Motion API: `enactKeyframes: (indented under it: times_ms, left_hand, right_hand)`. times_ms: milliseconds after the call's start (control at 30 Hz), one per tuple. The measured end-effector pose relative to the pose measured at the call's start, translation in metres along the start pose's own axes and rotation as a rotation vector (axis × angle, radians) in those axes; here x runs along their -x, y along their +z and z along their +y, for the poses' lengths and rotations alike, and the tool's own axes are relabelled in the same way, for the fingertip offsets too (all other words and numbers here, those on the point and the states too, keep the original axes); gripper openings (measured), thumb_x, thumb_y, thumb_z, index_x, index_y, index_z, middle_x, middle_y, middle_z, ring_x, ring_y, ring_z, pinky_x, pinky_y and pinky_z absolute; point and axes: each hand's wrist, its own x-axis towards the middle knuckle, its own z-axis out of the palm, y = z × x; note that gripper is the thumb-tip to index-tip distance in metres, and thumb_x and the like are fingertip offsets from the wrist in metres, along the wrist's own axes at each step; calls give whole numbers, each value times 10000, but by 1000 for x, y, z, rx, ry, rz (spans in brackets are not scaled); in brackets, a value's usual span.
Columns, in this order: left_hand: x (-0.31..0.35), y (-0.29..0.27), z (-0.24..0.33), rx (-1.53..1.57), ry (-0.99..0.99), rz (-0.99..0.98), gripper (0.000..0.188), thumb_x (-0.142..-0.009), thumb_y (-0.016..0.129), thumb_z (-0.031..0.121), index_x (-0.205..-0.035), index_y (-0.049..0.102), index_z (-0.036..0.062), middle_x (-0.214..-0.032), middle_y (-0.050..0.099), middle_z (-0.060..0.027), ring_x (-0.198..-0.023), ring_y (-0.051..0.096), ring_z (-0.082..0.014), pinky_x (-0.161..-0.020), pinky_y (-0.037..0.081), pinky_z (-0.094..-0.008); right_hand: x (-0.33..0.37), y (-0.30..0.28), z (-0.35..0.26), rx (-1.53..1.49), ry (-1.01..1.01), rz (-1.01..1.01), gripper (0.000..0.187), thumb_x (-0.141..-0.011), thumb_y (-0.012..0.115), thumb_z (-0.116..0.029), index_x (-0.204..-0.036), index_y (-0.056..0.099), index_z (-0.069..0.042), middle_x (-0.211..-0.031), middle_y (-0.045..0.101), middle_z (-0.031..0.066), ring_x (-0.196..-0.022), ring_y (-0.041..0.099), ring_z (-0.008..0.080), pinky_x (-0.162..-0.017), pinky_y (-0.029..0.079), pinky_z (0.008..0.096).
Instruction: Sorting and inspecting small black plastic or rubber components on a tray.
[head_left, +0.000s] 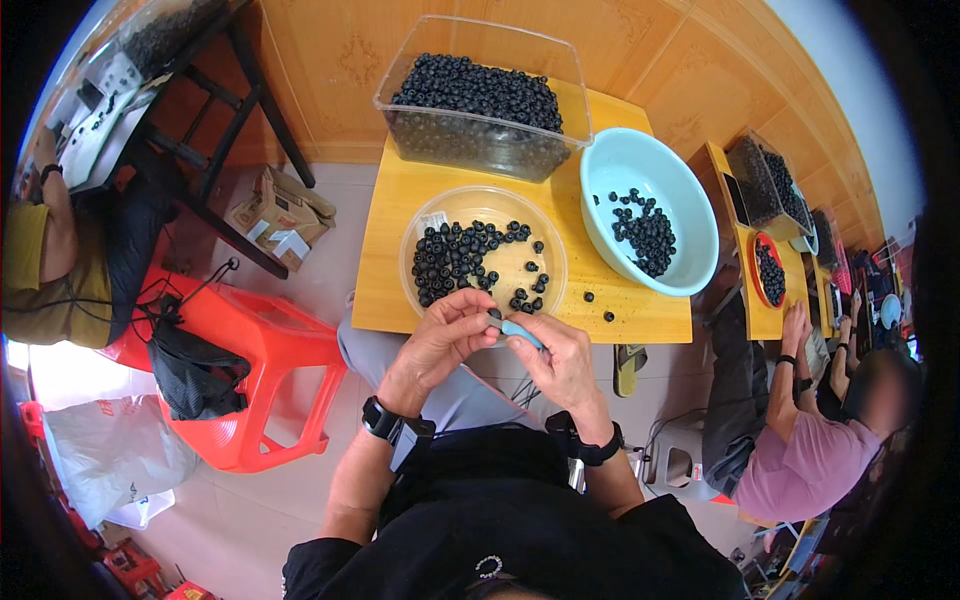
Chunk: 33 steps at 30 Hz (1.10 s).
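Small yellow wooden tabletop (395, 300), square, set against a tan wall with pale floor tiles below. At its far edge, a clear plastic tub (480, 140) heaped with small black round pieces. At the right edge, overhanging a little, a pale blue bowl (620, 160) with a scatter of the same black pieces. In the middle, a shallow clear dish (545, 262), its left half crowded with black pieces, its right half mostly bare. Three loose pieces (590, 297) on the bare wood near the right front corner.

Just beyond the near edge of the tabletop, over the lap: left hand (440, 340), fingers curled, pinching a single black piece (494, 315) at the fingertips. Right hand (560, 360) closed around a light blue tool (520, 331), its tip touching that piece. Dark bands on both wrists.

Left of the tabletop, a red plastic stool (285, 340) with a black bag (195, 375) draped on it, a cardboard box (280, 215) on the floor beyond, and a dark table with a seated person in yellow at the far left. At the right, another person in pink beside more yellow tables carrying similar tubs and a red dish.
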Motion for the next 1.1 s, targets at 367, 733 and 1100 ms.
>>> enactKeyframes:
  times_ms: [367,733,1100]
  left_hand:
    - [-1,-3,-5,84,-15,-24,146,-843,607,10,-983,567,22,-889,629,-59,-759,652,-133,-699,565,-238]
    - [11,15,10,34,-69,-202,110,-819,639,18,-912,581,31,-887,636,-82,-723,647,-131,-668,559,-237]
    - [3,7,2,-6,-101,-81,131,-814,634,-6,-910,564,49,-918,641,-66,-742,642,-125,-683,554,-234]
  right_hand:
    - [1,0,4,-6,-3,14,184,-822,642,-176,-952,649,-47,-732,627,103,-544,597,223,-498,457,317]
    - [-2,-6,44,164,153,138,202,-836,620,-205,-922,677,-31,-779,665,153,-663,645,306,-583,494,353]
    - [-1,-8,-1,-217,194,-10,265,-735,725,-77,-977,649,1,-727,633,100,-569,558,139,-538,450,260]
